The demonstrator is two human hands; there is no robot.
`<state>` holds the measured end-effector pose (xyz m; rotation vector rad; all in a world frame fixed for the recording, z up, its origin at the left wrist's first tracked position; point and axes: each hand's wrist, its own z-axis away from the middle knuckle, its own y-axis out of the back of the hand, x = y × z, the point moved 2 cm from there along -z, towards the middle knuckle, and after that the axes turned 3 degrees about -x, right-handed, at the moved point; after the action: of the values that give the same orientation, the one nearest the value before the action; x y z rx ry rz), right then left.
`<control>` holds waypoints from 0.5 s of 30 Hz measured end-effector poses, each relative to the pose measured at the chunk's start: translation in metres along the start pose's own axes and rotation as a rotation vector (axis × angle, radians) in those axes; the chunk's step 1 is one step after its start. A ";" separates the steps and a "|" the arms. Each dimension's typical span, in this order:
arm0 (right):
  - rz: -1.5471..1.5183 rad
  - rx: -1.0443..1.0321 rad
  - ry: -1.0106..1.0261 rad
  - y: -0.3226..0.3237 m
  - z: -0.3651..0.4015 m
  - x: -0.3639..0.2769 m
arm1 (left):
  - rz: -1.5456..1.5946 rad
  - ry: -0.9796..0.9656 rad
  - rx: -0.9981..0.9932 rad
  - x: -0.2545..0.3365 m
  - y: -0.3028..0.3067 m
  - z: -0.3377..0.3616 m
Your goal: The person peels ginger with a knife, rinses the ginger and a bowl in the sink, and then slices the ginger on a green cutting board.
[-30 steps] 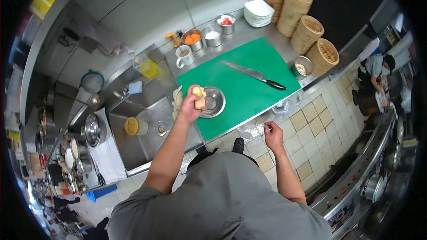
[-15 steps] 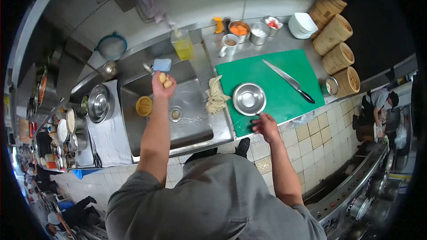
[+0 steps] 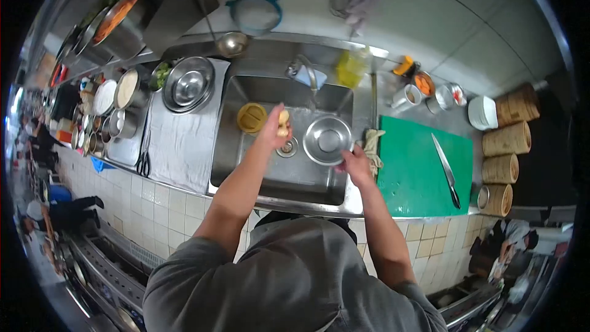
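Note:
My left hand (image 3: 275,132) is closed around a few pale yellow lumps (image 3: 283,124) above the sink (image 3: 246,175); their exact kind I cannot make out. In my right hand (image 3: 357,165) is the rim of a shiny metal bowl (image 3: 328,140), tilted slightly over the right part of the basin. No contents show inside the bowl. Just behind it, the faucet (image 3: 314,80) arches down over the basin. A round yellow-brown object (image 3: 252,118) lies in the sink left of my left hand, and the drain (image 3: 287,147) is between the hands.
Right of the sink, a crumpled cloth (image 3: 373,149) lies beside a green cutting board (image 3: 412,172) bearing a knife (image 3: 447,169). Bamboo steamers (image 3: 507,139) stand farther right. Stacked metal bowls (image 3: 188,86) and scissors (image 3: 144,161) rest on the left. Other people are at both edges.
My right hand has taken hold of the metal bowl and moved it left from the cutting board to over the sink. My left hand still holds the pale lumps. The view has swung left.

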<state>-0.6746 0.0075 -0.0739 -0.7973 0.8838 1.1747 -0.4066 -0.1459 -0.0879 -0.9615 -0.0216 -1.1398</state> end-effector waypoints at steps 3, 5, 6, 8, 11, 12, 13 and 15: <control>0.112 -0.102 -0.013 -0.036 -0.072 -0.022 | -0.002 -0.016 0.119 -0.030 0.074 0.028; 0.123 -0.151 -0.021 -0.067 -0.109 -0.045 | 0.070 -0.016 0.158 -0.047 0.117 0.056; 0.285 -0.143 -0.032 -0.074 -0.122 -0.058 | 0.138 -0.011 0.189 -0.053 0.131 0.063; 0.464 -0.153 -0.033 -0.085 -0.134 -0.069 | 0.225 -0.023 0.222 -0.064 0.152 0.076; 1.150 0.009 0.523 -0.121 -0.137 -0.095 | 0.345 -0.053 0.180 -0.069 0.169 0.094; 1.298 -0.036 0.537 -0.135 -0.129 -0.102 | 0.366 -0.082 0.187 -0.067 0.172 0.100; 1.446 -0.080 0.553 -0.151 -0.115 -0.110 | 0.373 -0.094 0.128 -0.066 0.176 0.105; 1.598 -0.139 0.591 -0.177 -0.105 -0.102 | 0.392 -0.127 0.077 -0.068 0.184 0.115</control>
<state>-0.5331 -0.1645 -0.0178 -0.4320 2.1109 2.4257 -0.2465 -0.0050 -0.1654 -0.9200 0.0198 -0.7126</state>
